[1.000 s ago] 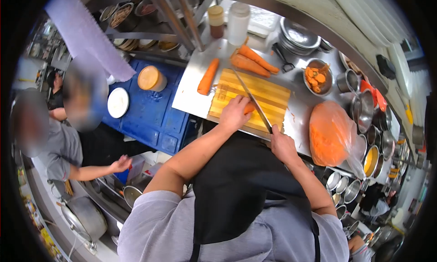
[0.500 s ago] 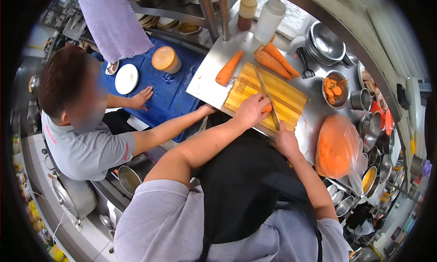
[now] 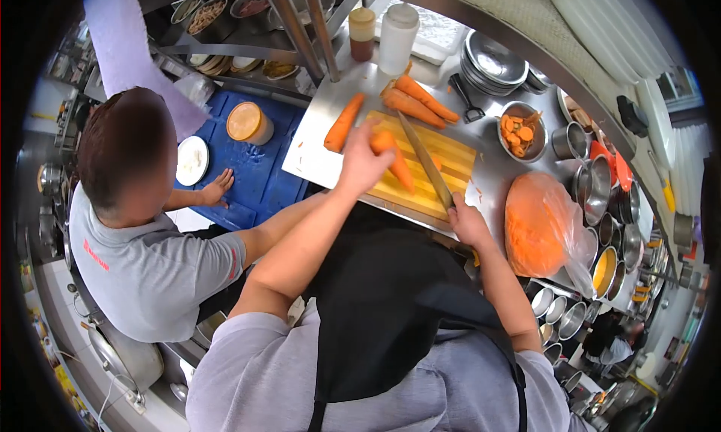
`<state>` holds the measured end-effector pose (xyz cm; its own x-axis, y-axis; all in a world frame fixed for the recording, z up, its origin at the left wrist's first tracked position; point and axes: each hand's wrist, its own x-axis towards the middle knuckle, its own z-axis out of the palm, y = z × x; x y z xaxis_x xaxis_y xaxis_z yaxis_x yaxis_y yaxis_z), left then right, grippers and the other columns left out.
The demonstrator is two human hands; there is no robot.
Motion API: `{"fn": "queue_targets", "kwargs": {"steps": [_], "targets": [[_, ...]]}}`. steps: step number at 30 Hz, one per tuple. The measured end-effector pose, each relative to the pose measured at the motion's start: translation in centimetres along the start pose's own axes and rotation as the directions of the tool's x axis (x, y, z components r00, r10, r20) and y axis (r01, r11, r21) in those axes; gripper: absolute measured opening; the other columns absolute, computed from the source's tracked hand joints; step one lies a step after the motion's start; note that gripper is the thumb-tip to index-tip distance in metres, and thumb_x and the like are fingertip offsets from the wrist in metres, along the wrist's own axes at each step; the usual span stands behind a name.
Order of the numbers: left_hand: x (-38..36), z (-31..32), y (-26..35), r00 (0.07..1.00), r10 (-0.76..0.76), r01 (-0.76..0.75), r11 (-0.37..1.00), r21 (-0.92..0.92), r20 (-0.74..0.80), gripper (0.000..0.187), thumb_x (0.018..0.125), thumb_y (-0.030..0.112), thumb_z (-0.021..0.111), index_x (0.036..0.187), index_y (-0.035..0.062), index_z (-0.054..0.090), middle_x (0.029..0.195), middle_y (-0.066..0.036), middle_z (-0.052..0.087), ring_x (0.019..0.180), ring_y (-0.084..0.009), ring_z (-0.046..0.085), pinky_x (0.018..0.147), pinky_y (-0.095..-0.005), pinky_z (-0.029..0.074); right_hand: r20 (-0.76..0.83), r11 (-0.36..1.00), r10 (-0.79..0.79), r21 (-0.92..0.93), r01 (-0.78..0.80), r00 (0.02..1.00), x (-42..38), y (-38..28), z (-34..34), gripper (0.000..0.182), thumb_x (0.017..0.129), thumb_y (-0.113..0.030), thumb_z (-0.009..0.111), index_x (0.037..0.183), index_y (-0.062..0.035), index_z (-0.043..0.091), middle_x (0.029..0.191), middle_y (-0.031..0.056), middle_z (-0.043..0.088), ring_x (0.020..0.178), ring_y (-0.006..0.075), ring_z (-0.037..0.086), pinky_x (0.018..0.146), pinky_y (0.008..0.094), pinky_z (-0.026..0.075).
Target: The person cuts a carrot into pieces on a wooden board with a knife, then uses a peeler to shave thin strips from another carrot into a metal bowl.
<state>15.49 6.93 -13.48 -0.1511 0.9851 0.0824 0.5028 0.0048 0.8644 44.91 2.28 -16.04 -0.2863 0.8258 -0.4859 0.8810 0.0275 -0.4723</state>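
Note:
My left hand [image 3: 363,165] is closed around the thick end of a carrot [image 3: 401,171], whose tip points toward me over the striped wooden cutting board [image 3: 460,155]. In my right hand [image 3: 469,222] is the handle of a long knife [image 3: 425,158]. Its blade slants across the board, just right of the carrot, with the tip pointing away from me. A small orange piece [image 3: 437,162] lies beside the blade. One whole carrot [image 3: 345,122] rests left of the board, and more carrots [image 3: 417,104] lie at its far edge.
A black peeler [image 3: 467,101] and a metal bowl of carrot pieces [image 3: 521,134] stand right of the board. Nearer is a plastic bag of orange contents [image 3: 537,225]. Squeeze bottles [image 3: 399,40] stand behind. A co-worker [image 3: 154,259] leans at the blue surface [image 3: 255,188] on the left.
My left hand has moved left and now holds a longer carrot over the board. The knife stays in my right hand, its blade now right of the carrot. The view has shifted.

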Motion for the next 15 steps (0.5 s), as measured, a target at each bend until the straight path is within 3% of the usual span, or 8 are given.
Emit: {"fn": "queue_targets", "kwargs": {"steps": [2,4,5,6,8,11,15], "targets": [[0.1,-0.9,-2.1,0.994,0.051,-0.055,0.998,-0.043,-0.093,0.057,0.08,0.012,0.076,0.131,0.0043,0.053,0.107,-0.012,0.061,0.098,-0.0255,0.064,0.09,-0.0367,0.051,-0.032,0.992,0.066,-0.109,-0.069,0.997,-0.5,0.4,-0.8,0.024,0.099,-0.02,0.053,0.118,-0.0089,0.043,0.088,0.0311,0.067,0.086,0.0509,0.065,0.078,0.0601,0.048],[-0.9,-1.0,-4.3,0.993,-0.1,0.082,0.965,-0.247,-0.061,0.051,0.08,0.015,0.076,0.125,0.0002,0.059,0.113,-0.019,0.065,0.104,-0.0312,0.065,0.092,-0.0396,0.052,-0.044,0.991,0.056,-0.118,-0.061,0.997,-0.9,0.7,-1.0,0.025,0.099,-0.021,0.053,0.118,-0.0092,0.042,0.085,0.0299,0.067,0.085,0.0499,0.065,0.078,0.0602,0.049],[-2.1,-1.2,-4.6,0.988,-0.156,0.148,0.965,-0.215,-0.021,0.049,0.081,0.014,0.079,0.122,-0.0017,0.057,0.111,-0.016,0.066,0.101,-0.0255,0.066,0.091,-0.0359,0.052,-0.072,0.993,0.043,-0.106,-0.051,0.996,-1.6,0.2,-1.3,0.025,0.099,-0.021,0.052,0.118,-0.0087,0.042,0.084,0.0292,0.067,0.084,0.0497,0.066,0.077,0.0602,0.049],[-3.6,-1.0,-5.1,0.988,-0.154,0.146,0.965,-0.216,-0.018,0.049,0.081,0.014,0.079,0.122,-0.0017,0.057,0.111,-0.016,0.066,0.101,-0.0255,0.066,0.091,-0.0359,0.052,-0.101,0.995,0.032,-0.094,-0.041,0.994,-2.0,-0.3,-1.4,0.024,0.1,-0.021,0.052,0.118,-0.0082,0.042,0.082,0.0284,0.068,0.082,0.0494,0.066,0.076,0.0603,0.049],[-6.3,0.0,-6.8,0.939,-0.324,0.344,0.9,-0.269,0.116,0.045,0.081,0.012,0.081,0.116,-0.002,0.057,0.108,-0.013,0.068,0.097,-0.0202,0.067,0.089,-0.0324,0.053,-0.117,0.997,0.016,-0.067,-0.024,0.993,-2.1,-0.6,-0.9,0.024,0.1,-0.021,0.052,0.117,-0.0077,0.042,0.081,0.0284,0.068,0.081,0.0497,0.066,0.075,0.0602,0.05],[-9.3,0.6,-6.7,0.952,-0.304,0.304,0.925,-0.228,0.036,0.043,0.08,0.011,0.082,0.112,-0.0009,0.056,0.103,-0.012,0.068,0.092,-0.0187,0.067,0.086,-0.0316,0.055,-0.122,0.998,-0.019,-0.056,0.012,0.992,-1.8,-0.9,0.1,0.024,0.1,-0.022,0.052,0.116,-0.0068,0.043,0.08,0.0283,0.067,0.078,0.0498,0.066,0.074,0.0602,0.05],[-10.2,0.2,-5.1,0.933,-0.357,0.359,0.913,-0.192,0.047,0.045,0.079,0.01,0.083,0.113,-0.0007,0.056,0.101,-0.012,0.069,0.09,-0.0193,0.068,0.083,-0.0328,0.056,-0.129,0.993,-0.092,-0.079,0.083,0.987,-0.8,-1.4,0.1,0.024,0.1,-0.021,0.051,0.115,-0.0049,0.043,0.078,0.0285,0.067,0.077,0.0497,0.065,0.073,0.0599,0.05]]}}
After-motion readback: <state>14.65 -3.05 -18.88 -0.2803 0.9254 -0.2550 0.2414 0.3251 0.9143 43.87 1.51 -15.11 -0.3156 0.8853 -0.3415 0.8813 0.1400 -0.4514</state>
